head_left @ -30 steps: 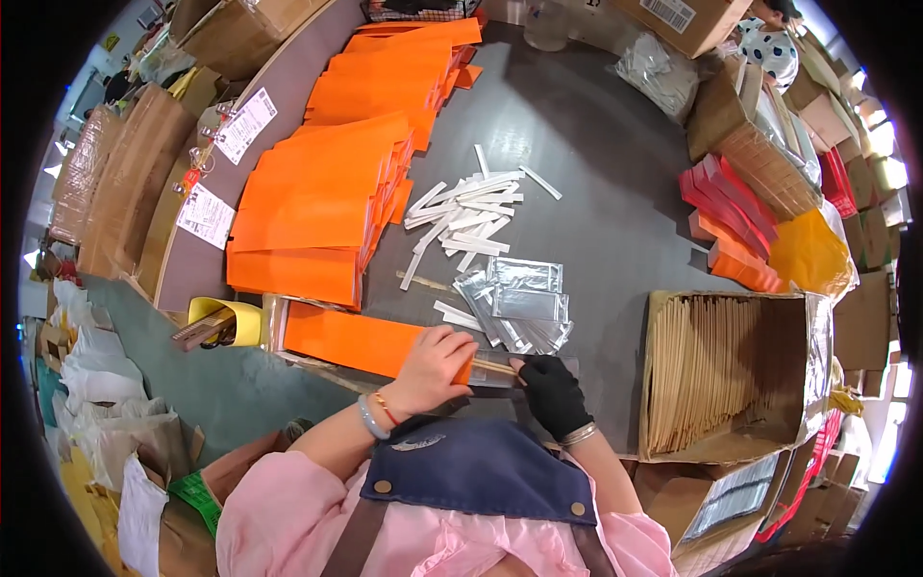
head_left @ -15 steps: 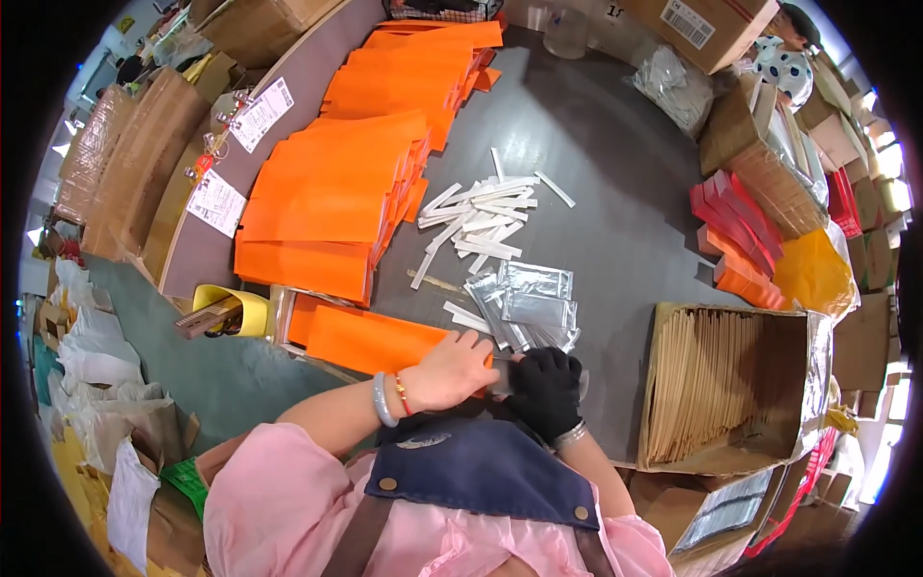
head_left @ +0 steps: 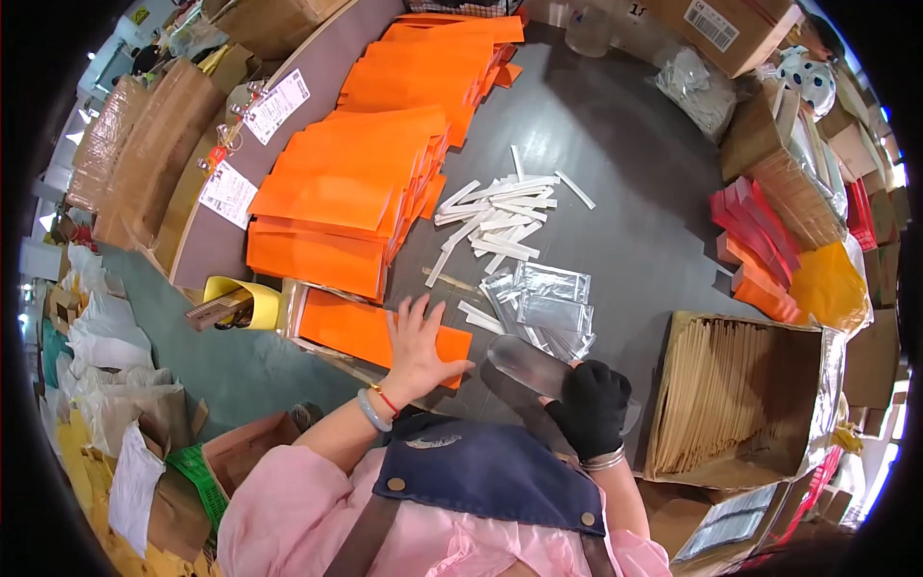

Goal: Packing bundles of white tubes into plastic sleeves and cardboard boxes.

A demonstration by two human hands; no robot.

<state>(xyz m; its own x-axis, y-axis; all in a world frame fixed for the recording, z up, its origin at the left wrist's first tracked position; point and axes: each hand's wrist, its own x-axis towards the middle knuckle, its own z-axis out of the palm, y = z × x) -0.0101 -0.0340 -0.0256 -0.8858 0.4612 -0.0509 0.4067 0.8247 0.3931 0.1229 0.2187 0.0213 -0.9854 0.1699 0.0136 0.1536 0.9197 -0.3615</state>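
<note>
Bright light, right-edge glare, strong fisheye distortion

Left of the centre we see smooth, matt orange paper [head_left: 336, 322]; near the centre, glossy silvery packets [head_left: 555, 300]; just below, a smooth, translucent, plastic-looking piece [head_left: 519, 362] and a matt cloth glove [head_left: 588, 413].

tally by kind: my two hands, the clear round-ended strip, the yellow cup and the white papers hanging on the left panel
Hands: 2 (left hand, right hand)
Clear round-ended strip: 1
Yellow cup: 1
White papers: 2
Total: 6
</note>
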